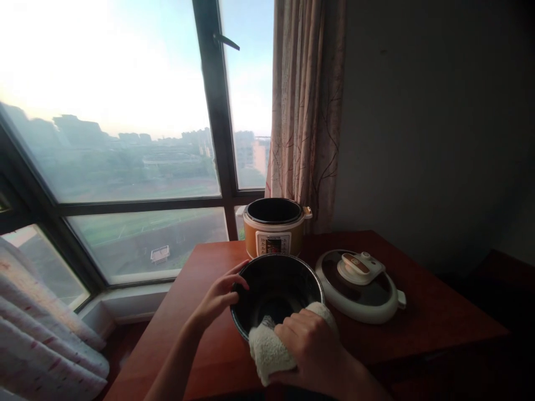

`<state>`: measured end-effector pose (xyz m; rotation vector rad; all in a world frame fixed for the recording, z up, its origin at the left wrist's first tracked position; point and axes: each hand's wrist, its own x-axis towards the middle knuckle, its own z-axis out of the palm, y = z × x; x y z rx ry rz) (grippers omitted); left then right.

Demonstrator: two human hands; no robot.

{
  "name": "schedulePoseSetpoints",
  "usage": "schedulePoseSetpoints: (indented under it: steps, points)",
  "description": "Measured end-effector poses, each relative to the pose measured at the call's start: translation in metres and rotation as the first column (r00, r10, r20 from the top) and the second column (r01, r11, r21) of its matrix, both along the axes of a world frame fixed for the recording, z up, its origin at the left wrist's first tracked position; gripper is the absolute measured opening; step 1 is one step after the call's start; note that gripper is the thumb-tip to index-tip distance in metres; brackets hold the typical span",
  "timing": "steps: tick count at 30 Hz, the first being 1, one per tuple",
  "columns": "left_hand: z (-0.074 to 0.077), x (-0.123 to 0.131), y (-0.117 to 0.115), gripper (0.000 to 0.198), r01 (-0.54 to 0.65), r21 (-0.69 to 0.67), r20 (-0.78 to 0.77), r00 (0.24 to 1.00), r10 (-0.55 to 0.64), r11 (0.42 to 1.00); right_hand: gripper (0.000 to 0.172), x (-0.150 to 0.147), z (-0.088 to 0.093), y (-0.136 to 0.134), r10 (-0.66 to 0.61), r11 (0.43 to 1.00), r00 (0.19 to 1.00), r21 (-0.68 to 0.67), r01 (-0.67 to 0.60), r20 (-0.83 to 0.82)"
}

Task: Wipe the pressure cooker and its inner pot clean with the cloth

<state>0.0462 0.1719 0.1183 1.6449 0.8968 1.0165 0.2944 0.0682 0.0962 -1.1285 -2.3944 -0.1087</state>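
A dark round inner pot (pixel 280 278) is tilted toward me above the front of the table, its mouth facing up. My left hand (pixel 223 295) grips the pot's left rim, with fingers curled over the edge. In my right hand (pixel 311 340) is a pale, fluffy cloth (pixel 267 348), bunched over the near right rim of the pot. The fingers of that hand are closed round the cloth. Behind the pot stands the cooker body (pixel 273 231), tan and white with a control panel, its top uncovered. The cloth and right hand hide part of the near rim.
A white cooker lid (pixel 359 284) with a dark centre and a handle lies on the right of the reddish wooden table (pixel 438 312). Large windows (pixel 137 139) stand at the left. A patterned curtain (pixel 307 106) hangs behind the cooker, and another curtain (pixel 42 334) is at lower left.
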Motion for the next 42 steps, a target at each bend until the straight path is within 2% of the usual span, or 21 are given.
schedulePoseSetpoints:
  steps: [2,4,7,10,13,16,18,21,23,25,29,33,38,42]
  points:
    - [0.005,-0.006,0.011,0.026,0.076,-0.063,0.012,0.997,-0.076,0.995,0.057,0.007,0.002,0.005,0.052,0.998,0.999,0.025,-0.052,0.009]
    - [0.005,-0.005,0.019,0.024,0.086,-0.102,0.051,0.995,-0.081,0.991,0.058,0.008,0.002,0.008,0.046,0.998,0.999,0.048,-0.046,0.003]
    - [-0.003,0.002,0.022,0.023,-0.001,-0.101,0.141,0.99,0.015,0.995,0.053,0.001,0.001,0.009,-0.031,0.998,0.999,0.062,0.032,-0.023]
    - [-0.012,0.007,0.015,0.018,-0.172,-0.082,0.168,0.968,0.184,0.982,0.048,-0.009,0.0,0.009,-0.108,0.993,0.993,0.045,0.11,-0.038]
    - [-0.019,0.007,0.005,0.029,-0.346,-0.051,0.183,0.919,0.35,0.937,0.048,-0.014,0.0,0.009,-0.147,0.989,0.989,0.014,0.148,-0.028]
    - [-0.027,0.01,-0.009,0.035,-0.418,-0.017,0.175,0.893,0.415,0.908,0.046,-0.017,-0.001,0.01,-0.164,0.986,0.986,0.005,0.164,-0.022]
    - [-0.034,0.019,-0.024,0.03,-0.45,0.073,0.119,0.89,0.441,0.89,0.043,-0.019,-0.002,0.011,-0.182,0.983,0.983,0.012,0.182,-0.029]
    - [-0.045,0.039,-0.051,0.018,-0.531,0.231,0.067,0.845,0.531,0.815,0.04,-0.02,-0.005,0.012,-0.197,0.979,0.979,0.037,0.199,-0.053]
    - [-0.051,0.05,-0.066,0.017,-0.594,0.248,0.093,0.801,0.592,0.765,0.041,-0.02,-0.006,0.012,-0.171,0.982,0.983,0.066,0.175,-0.069]
    - [-0.053,0.053,-0.073,0.018,-0.621,0.247,0.093,0.779,0.62,0.744,0.043,-0.018,-0.006,0.012,-0.138,0.985,0.987,0.092,0.145,-0.076]
    - [-0.047,0.04,-0.068,0.015,-0.561,0.285,0.006,0.812,0.584,0.777,0.048,-0.016,-0.004,0.01,-0.125,0.986,0.99,0.1,0.131,-0.06]
    - [-0.04,0.022,-0.051,0.013,-0.416,0.284,-0.043,0.895,0.445,0.864,0.05,-0.017,0.0,0.009,-0.101,0.993,0.995,0.054,0.102,-0.019]
    - [-0.033,0.013,-0.034,0.013,-0.246,0.149,-0.007,0.968,0.25,0.958,0.048,-0.009,0.003,0.011,-0.046,0.998,0.998,0.038,0.045,0.03]
    - [-0.025,0.008,-0.021,0.011,-0.122,0.031,0.052,0.991,0.12,0.992,0.049,0.008,0.0,0.015,0.028,0.996,0.999,0.086,-0.031,0.037]
